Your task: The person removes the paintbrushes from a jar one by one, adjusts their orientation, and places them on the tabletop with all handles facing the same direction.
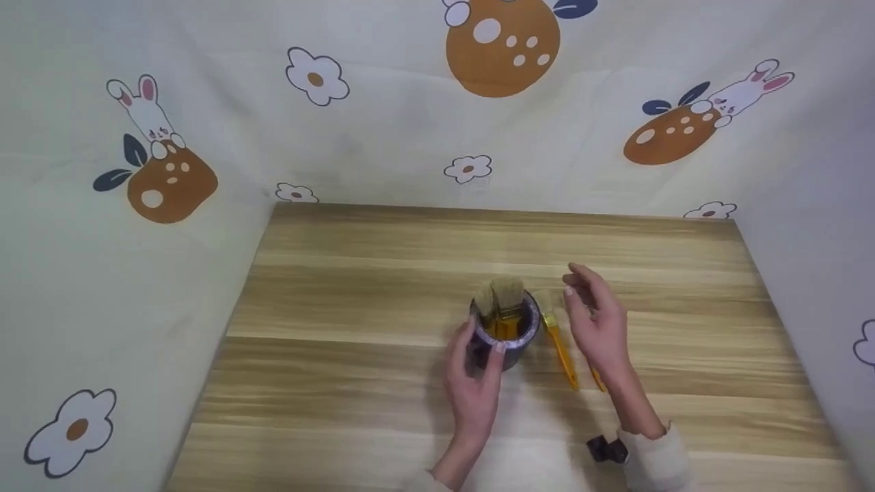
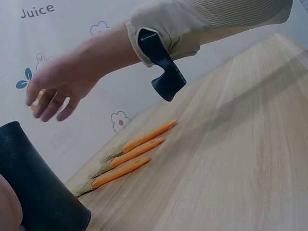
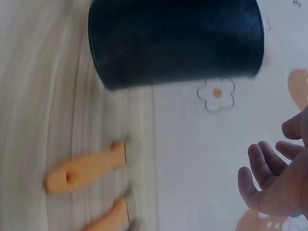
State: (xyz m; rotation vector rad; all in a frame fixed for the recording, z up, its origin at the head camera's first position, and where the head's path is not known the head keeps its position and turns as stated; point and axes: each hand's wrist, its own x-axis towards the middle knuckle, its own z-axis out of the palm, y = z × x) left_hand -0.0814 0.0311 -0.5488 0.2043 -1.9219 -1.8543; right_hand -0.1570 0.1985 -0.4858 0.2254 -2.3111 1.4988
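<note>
Left hand grips the black cup from its near side, fingers curled round the wall; the cup stands upright mid-table with bristle brushes stuck in it, bristles up. Right hand hovers above the table just right of the cup, fingers loosely apart, holding nothing. Orange-handled brushes lie flat side by side on the table under the right hand, three seen from the left wrist. Cartoon-print cloth surrounds the table.
</note>
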